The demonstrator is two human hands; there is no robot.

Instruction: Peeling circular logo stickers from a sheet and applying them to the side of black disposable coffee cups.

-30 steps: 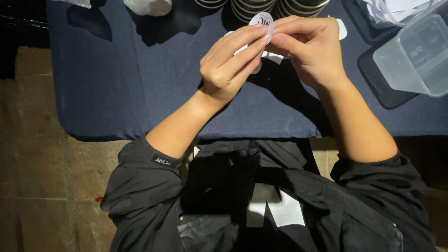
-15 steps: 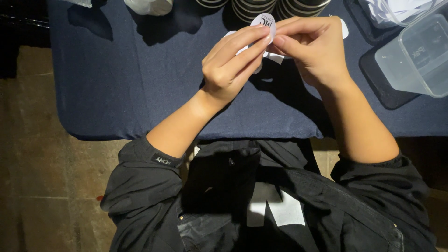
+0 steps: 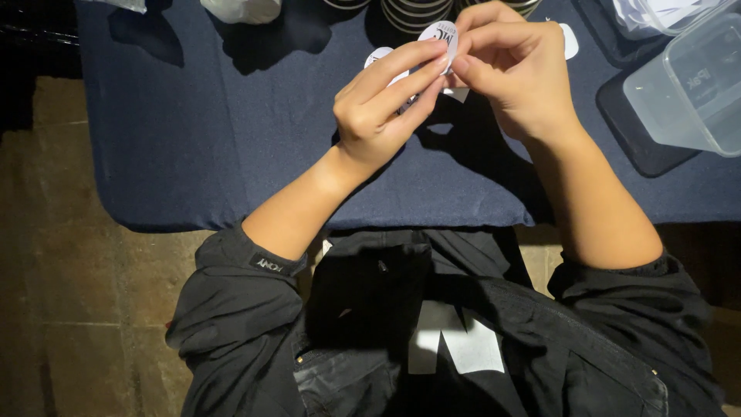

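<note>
A small round white sticker [image 3: 438,36] sits pinched between both hands above the desk's [image 3: 231,131] far side, left hand [image 3: 386,104] and right hand [image 3: 509,73] fingers closed on it. A clear plastic tub [image 3: 687,93] (contents unclear) stands right; bare blue cloth lies leftward.

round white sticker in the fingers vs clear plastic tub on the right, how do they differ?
The round white sticker is flat, opaque and printed; the clear plastic tub is deep and see-through. The sticker is pinched above the table between the left hand and right hand; the tub rests untouched on a dark mat. The sticker looks far smaller than the tub.
</note>
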